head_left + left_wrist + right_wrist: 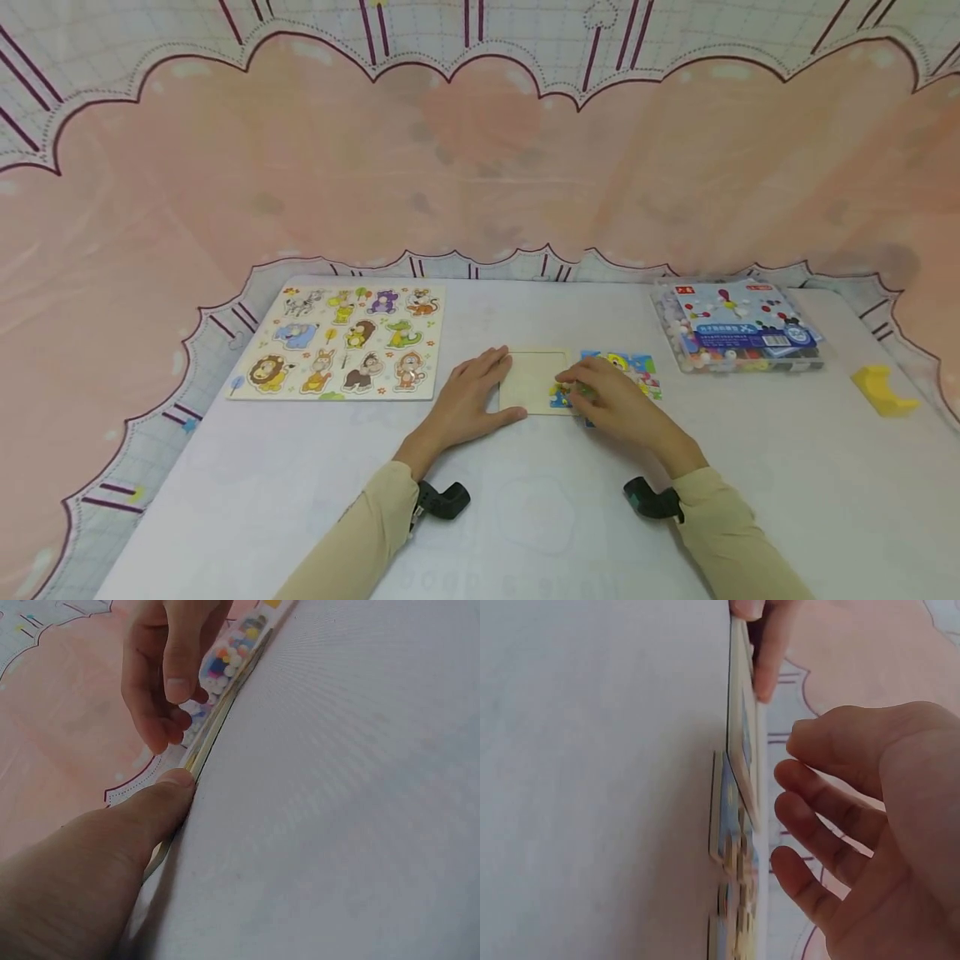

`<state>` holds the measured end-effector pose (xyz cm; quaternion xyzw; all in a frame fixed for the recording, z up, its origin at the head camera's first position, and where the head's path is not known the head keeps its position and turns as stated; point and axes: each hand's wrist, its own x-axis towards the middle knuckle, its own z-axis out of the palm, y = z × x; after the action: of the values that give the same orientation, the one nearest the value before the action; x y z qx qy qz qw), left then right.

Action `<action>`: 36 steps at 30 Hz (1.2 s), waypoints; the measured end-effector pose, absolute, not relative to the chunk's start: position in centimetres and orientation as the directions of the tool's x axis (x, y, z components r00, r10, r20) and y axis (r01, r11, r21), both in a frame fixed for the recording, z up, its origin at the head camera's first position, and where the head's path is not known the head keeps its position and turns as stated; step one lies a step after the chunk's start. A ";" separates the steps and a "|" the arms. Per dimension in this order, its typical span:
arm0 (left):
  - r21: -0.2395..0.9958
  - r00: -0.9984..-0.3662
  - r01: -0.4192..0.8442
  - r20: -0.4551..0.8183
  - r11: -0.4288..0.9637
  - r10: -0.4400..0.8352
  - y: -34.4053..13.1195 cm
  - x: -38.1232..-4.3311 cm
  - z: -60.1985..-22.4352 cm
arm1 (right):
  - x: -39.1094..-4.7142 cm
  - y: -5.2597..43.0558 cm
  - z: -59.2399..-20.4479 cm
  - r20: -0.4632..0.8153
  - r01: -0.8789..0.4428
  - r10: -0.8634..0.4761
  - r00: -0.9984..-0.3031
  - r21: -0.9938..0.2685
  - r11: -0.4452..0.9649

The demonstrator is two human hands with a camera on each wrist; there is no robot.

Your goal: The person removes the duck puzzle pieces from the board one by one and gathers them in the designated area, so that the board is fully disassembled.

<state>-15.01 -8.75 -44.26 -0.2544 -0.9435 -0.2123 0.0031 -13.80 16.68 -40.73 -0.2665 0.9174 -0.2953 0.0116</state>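
A shallow wooden puzzle tray (528, 379) lies in the middle of the table. A colourful puzzle piece (558, 397) sits in its lower right corner. My left hand (472, 396) spans the tray's left end, fingers at the far corner and thumb at the near one. In the left wrist view that thumb (161, 799) presses on the tray's edge. Over the tray's right end hovers my right hand (615, 400), fingers loosely bent. The right wrist view shows its fingertips (787, 806) apart, holding nothing. Beside the tray, partly hidden under this hand, lie more puzzle pieces (643, 365).
An animal puzzle board (341, 342) lies at the left. At the back right is a clear plastic case (738, 325) of coloured balls, with a printed sheet on top. A yellow curved piece (885, 393) lies near the table's right edge.
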 end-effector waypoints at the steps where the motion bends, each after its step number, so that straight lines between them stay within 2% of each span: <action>1: 0.400 -0.870 0.483 0.116 0.779 0.480 -8.7 -15.0 -44.3 | -13.9 16.5 -40.8 0.142 -0.496 -0.506 -0.851 -0.535 0.684; 17: 0.397 -0.870 0.480 0.102 0.783 0.482 -8.8 -15.0 -44.4 | -14.3 14.3 -41.0 0.104 -0.527 -0.541 -0.834 -0.436 0.729; 36: 0.403 -0.871 0.480 0.111 0.779 0.479 -8.7 -15.0 -44.3 | -14.4 14.1 -41.0 0.103 -0.531 -0.554 -0.826 -0.474 0.703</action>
<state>-15.04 -8.74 -44.33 -0.2543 -0.9432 -0.2140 0.0011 -14.42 14.06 -40.99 -0.2940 0.9224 -0.2495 0.0234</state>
